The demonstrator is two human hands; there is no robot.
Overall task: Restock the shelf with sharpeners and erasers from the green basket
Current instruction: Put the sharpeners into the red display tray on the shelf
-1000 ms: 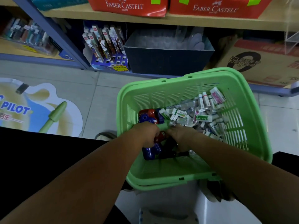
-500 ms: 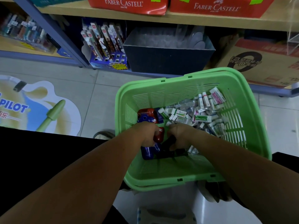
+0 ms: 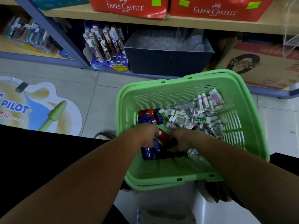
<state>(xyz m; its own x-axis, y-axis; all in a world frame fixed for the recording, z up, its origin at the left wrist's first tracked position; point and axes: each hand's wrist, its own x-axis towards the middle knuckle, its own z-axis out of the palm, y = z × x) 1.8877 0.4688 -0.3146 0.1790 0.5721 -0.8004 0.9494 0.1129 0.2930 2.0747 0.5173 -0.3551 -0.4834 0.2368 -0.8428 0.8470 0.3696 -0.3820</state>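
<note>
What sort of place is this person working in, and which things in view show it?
Most likely a stationery shop. Red Faber-Castell packs lie on the shelf, a Pilot pen advert is stuck on the floor, and the green basket holds many wrapped erasers.

My left forearm [image 3: 90,180] and right forearm [image 3: 239,167] were bare all the way from the bottom edge of the view to the wrists, each narrowing toward the hand. Of my left hand [image 3: 146,135] and right hand [image 3: 181,138] only the backs and knuckles showed; the fingers were mostly hidden. I wore black cloth [image 3: 40,151] below, plain and dark, probably trousers, a broad mass at my left and a smaller patch at my right.
</note>
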